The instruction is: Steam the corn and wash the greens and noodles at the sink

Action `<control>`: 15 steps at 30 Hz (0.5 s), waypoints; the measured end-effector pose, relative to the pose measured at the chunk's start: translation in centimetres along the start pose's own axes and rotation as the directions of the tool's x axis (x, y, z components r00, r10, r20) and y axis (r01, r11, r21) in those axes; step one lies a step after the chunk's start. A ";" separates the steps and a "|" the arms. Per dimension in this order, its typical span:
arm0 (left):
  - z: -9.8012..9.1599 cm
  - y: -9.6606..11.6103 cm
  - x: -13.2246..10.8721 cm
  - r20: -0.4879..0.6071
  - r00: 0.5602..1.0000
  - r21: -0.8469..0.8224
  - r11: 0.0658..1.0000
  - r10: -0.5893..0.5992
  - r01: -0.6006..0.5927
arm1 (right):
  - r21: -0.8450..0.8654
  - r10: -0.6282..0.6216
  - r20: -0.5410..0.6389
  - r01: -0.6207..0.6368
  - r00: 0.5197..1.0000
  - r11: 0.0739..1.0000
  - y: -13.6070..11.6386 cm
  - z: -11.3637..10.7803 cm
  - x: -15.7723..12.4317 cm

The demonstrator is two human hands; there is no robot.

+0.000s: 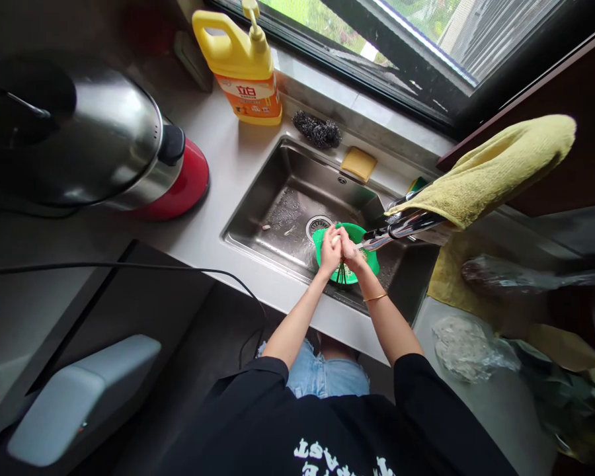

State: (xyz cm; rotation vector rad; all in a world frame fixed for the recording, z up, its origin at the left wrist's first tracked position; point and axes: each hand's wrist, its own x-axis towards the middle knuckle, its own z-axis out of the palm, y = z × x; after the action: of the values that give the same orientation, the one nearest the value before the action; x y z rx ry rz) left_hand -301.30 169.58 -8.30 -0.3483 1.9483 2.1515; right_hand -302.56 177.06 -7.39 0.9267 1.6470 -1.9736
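My left hand and my right hand are close together over a green plastic basin in the steel sink. Both are closed around a bunch of scallions, whose thin dark green leaves hang down towards my body. A pale end shows between the fingers. Right beside my right hand is the mouth of the chrome faucet, where a little water appears to run. Small pale bits lie in the basin, too small to name.
The sink has a drain and scraps on its floor. Behind it lie steel wool and a yellow sponge, near a detergent jug. A yellow cloth drapes over the faucet. Plastic bags lie right.
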 end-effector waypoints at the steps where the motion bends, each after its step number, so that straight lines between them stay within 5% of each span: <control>1: 0.3 -0.1 -0.2 0.078 0.995 0.106 0.992 0.066 -0.074 | 0.042 -0.031 0.013 0.030 0.999 0.999 0.0 -0.4 -0.3; 5: 0.3 -0.3 -0.4 0.286 0.952 0.313 0.929 0.108 -0.199 | 0.168 0.004 0.117 -0.024 0.993 0.985 -0.4 -3.3 -1.7; 10: -0.3 -1.2 0.2 0.243 0.970 0.309 0.946 0.024 -0.100 | 0.165 0.093 0.281 -0.143 0.955 0.976 -0.9 -5.1 -2.6; 15: -0.3 -2.3 -0.1 0.402 0.913 0.206 0.964 0.074 -0.168 | 0.202 0.118 0.124 -0.141 0.985 0.969 -0.3 -4.1 -2.2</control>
State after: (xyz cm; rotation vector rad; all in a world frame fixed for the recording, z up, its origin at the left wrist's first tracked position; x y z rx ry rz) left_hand -300.49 169.53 -10.49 0.2371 1.9938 1.8438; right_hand -300.30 180.84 -6.01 0.9548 1.3017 -2.0968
